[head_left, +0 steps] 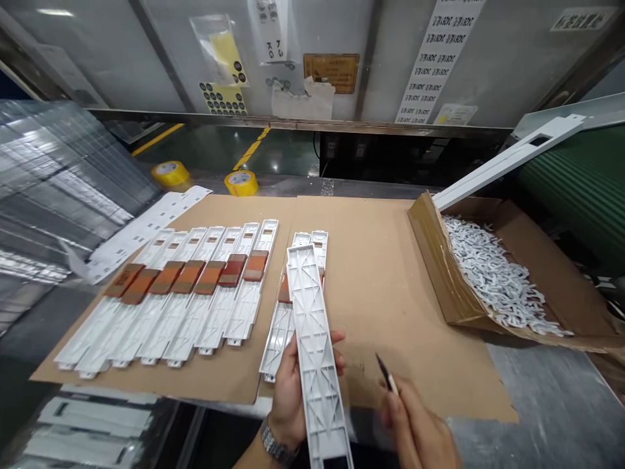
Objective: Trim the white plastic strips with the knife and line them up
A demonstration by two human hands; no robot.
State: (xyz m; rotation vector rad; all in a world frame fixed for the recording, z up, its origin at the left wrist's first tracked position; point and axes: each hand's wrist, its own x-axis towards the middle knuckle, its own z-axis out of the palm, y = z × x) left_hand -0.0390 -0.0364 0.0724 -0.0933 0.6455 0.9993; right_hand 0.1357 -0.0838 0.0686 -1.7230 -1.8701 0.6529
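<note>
My left hand (293,397) grips a long white ribbed plastic strip (315,345) from below, its fingers curling round the edge. My right hand (415,423) sits just to the right of that strip, not touching it, and pinches a slim pen-like trimming tool with a dark tip (387,374). Several similar white strips (195,306) lie side by side on brown cardboard (371,306), each with a reddish-brown pad (254,265) across it. A few more strips (278,339) lie partly hidden beneath the held one.
A cardboard box (537,221) at the right holds a heap of white plastic scraps (498,273), with a long white strip (508,159) leaning on it. Rolls of yellow tape (241,183) stand beyond the cardboard. Stacked clear sheets (63,182) lie at the left.
</note>
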